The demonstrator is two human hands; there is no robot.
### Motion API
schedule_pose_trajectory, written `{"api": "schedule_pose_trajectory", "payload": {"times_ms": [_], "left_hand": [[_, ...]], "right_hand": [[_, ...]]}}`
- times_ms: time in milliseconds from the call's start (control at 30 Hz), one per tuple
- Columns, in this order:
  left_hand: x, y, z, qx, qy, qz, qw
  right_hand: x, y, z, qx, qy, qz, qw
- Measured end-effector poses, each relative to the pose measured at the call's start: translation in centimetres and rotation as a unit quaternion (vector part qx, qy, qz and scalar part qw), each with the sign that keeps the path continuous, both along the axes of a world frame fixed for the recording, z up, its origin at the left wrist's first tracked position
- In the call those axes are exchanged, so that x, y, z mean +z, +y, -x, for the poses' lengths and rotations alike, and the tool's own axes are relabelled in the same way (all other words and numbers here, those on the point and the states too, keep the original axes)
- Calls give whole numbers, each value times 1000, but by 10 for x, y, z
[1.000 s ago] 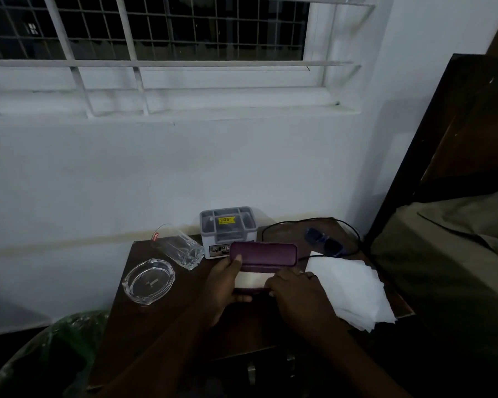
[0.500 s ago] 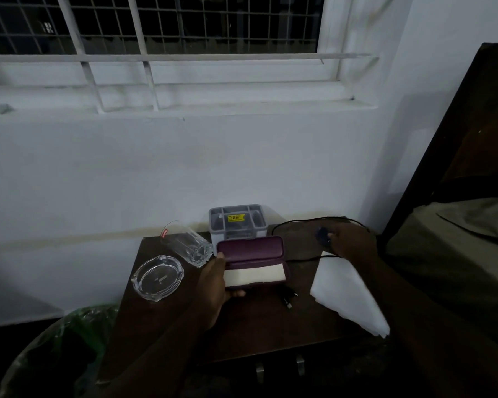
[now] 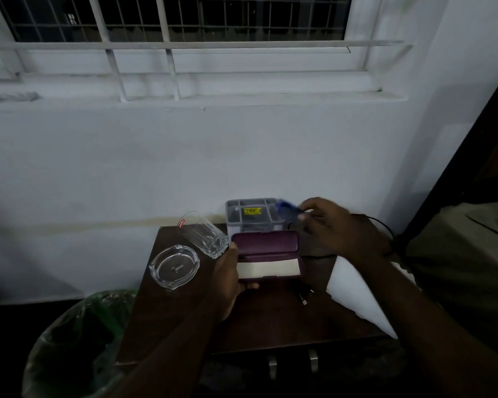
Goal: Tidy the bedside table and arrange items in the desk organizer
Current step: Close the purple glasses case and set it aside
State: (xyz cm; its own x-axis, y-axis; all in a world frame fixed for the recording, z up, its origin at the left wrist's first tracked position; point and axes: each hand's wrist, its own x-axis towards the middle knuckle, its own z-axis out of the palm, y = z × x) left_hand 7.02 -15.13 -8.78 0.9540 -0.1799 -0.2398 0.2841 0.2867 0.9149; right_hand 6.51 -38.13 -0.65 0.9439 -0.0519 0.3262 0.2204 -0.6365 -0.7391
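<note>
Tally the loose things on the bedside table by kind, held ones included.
Glassware: 2, tumbler on its side, ashtray
Cases: 1, open maroon case in left hand
Blue items: 1, blurred, in right hand
Organizers: 1, grey
Paper stacks: 1
Cables: 1
Total: 7

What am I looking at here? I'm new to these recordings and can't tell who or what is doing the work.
No machine: a person wears a camera on the head, looking down at their own hands. The left hand holds an open maroon hard case above a dark wooden bedside table. The right hand pinches a blurred blue object, possibly glasses, in its fingers beside a grey plastic desk organizer. On the table also lie a clear glass ashtray, a tipped clear drinking glass and white paper sheets.
</note>
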Motion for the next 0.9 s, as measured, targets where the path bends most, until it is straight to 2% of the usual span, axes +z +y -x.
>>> {"api": "schedule_pose_trajectory", "payload": {"times_ms": [67, 133, 200, 300, 500, 667, 800, 833, 900], "left_hand": [[1, 0, 1, 2, 5, 0, 1000], [0, 1, 1, 1, 4, -4, 1000], [-1, 3, 1, 1, -1, -6, 1000], [-3, 7, 2, -1, -7, -5, 1000], [-8, 7, -2, 3, -6, -7, 1000], [-11, 3, -3, 16, -14, -6, 1000], [-10, 4, -1, -3, -60, -15, 998], [-9, 5, 0, -3, -62, -7, 998], [-9, 7, 2, -6, -70, 12, 997]], "right_hand": [[3, 29, 9, 87, 31, 61, 994], [-3, 50, 14, 126, 25, 156, 979], [-13, 63, 16, 156, 15, 206, 966], [-26, 70, 18, 166, 19, 252, 953], [-33, 71, 18, 167, -3, 281, 945], [-40, 59, 21, 179, -21, 262, 948], [-42, 57, 18, 188, -40, 281, 940], [-43, 57, 18, 161, -56, 252, 953], [-46, 56, 21, 37, -105, 126, 986]]}}
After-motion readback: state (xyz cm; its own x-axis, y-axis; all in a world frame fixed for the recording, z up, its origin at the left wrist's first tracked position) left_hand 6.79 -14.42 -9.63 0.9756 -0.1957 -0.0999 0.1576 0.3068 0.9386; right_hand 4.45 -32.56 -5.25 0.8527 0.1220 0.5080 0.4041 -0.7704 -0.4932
